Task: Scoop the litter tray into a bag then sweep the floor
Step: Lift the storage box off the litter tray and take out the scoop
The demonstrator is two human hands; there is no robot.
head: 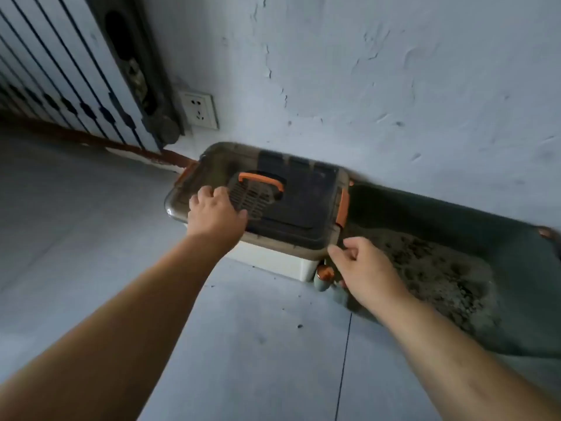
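Two bare forearms reach over the tiled floor (243, 344). The right grip (364, 268) has its fingers loosely bent and holds nothing, its thumb tip at the near corner of one lidded storage box (273, 259). One small orange-topped can (323, 276) stands just below it. The left grip (215, 214) lies on the lid, fingers bent over the near end of one slotted scoop (252, 196); whether it clasps it I cannot tell. Right of the right grip, one litter tray (531, 314) holds grey litter (431, 268). Beyond is one wall socket (198, 109).
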